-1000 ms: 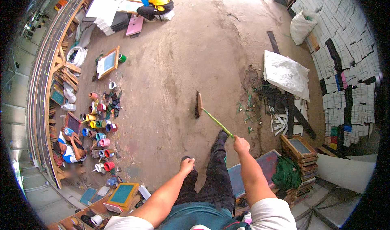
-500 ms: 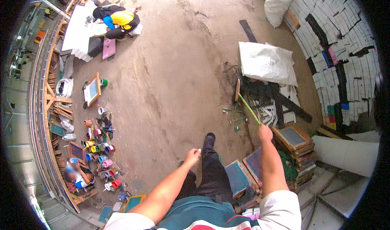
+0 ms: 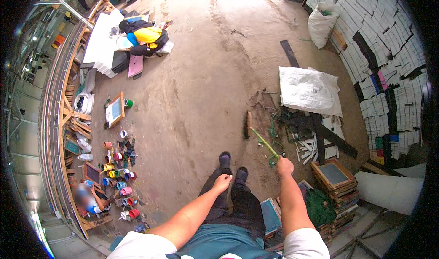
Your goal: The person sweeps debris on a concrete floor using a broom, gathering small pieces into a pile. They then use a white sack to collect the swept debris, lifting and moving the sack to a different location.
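Right hand: the right hand (image 3: 286, 166) has its fingers wrapped around the end of the broom's green handle (image 3: 265, 143).
Left hand: the left hand (image 3: 222, 183), in front of the legs, has its fingers curled in; whether they pinch anything small, one cannot tell.
Broom: the head (image 3: 247, 124) is ahead of the shoes (image 3: 224, 160), dark bristles facing left; whether it touches the floor is unclear.
Floor: brown, stained and streaked (image 3: 196, 108).
Scraps: green bits (image 3: 273, 130) lie just right of the broom, with white strips (image 3: 307, 150) and a white sheet (image 3: 311, 90) beyond.
Frames: a stack (image 3: 336, 173) stands right of the right hand, a dark green cloth (image 3: 318, 206) beside it.
Paint: open cans (image 3: 109, 167) crowd the floor at left, near a seated person (image 3: 95, 204).
Far left: a person in yellow (image 3: 147, 36) bends beside white sheets (image 3: 99, 46).
Right wall: pale stacks (image 3: 388, 44) and a filled sack (image 3: 322, 26).
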Tool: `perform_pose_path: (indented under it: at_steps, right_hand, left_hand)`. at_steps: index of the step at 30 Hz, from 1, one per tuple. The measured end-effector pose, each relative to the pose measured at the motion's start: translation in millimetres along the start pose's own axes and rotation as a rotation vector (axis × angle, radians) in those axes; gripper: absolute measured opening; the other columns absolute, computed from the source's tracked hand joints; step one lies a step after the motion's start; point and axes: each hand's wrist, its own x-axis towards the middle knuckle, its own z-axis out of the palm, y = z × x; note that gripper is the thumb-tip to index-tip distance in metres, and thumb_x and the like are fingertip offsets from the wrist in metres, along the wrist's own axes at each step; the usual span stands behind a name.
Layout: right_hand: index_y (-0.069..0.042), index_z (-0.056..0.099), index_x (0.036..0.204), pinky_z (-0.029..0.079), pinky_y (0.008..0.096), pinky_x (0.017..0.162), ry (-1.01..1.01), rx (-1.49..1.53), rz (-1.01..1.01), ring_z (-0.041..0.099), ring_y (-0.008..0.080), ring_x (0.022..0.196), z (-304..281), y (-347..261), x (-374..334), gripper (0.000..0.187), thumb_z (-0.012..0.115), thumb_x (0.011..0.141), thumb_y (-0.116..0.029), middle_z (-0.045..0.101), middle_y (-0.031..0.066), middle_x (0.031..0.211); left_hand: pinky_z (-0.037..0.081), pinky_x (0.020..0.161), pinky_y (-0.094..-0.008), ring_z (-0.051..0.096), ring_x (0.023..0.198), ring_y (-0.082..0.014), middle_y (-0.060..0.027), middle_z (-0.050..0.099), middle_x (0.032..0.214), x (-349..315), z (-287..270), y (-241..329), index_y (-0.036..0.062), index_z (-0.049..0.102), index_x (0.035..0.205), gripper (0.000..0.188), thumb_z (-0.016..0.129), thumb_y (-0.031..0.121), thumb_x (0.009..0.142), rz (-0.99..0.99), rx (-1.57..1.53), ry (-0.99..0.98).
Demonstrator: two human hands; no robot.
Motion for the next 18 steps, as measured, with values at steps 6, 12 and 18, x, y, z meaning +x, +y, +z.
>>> perform_pose_path:
  at_steps: [6,12,18]
  right_hand:
    - [-0.012,0.066,0.115,0.058,0.0470,0.076,0.082,0.051,0.170,0.071,0.0339,0.093,-43.7,24.5,26.3,0.030,0.044,0.100,-0.024,0.072,0.0141,0.099]
    - [-0.018,0.059,0.127,0.057,0.0524,0.076,0.075,0.187,0.127,0.070,0.0391,0.091,-87.5,-56.0,33.2,0.033,0.043,0.101,-0.031,0.071,0.0196,0.098]
    - [-0.024,0.063,0.124,0.055,0.0491,0.087,-0.024,0.225,0.168,0.067,0.0361,0.106,-114.1,-144.0,126.8,0.030,0.048,0.098,-0.028,0.069,0.0153,0.114]
  left_hand:
    - [0.051,0.063,-0.0335,0.061,0.067,-0.0163,-0.0096,0.068,0.087,24.7,-31.8,31.1,0.0000,0.062,0.107,0.042,0.057,0.041,0.099,-0.027,0.008,-0.062]
    - [0.051,0.063,-0.0347,0.062,0.068,-0.0174,-0.0096,0.068,0.087,67.8,-68.6,56.9,0.0001,0.062,0.107,0.042,0.057,0.040,0.098,-0.070,-0.040,-0.098]
    - [0.051,0.072,-0.0364,0.065,0.077,-0.0207,-0.0109,0.070,0.085,142.1,-137.3,73.0,-0.0007,0.065,0.102,0.041,0.060,0.039,0.096,-0.001,-0.013,-0.038]
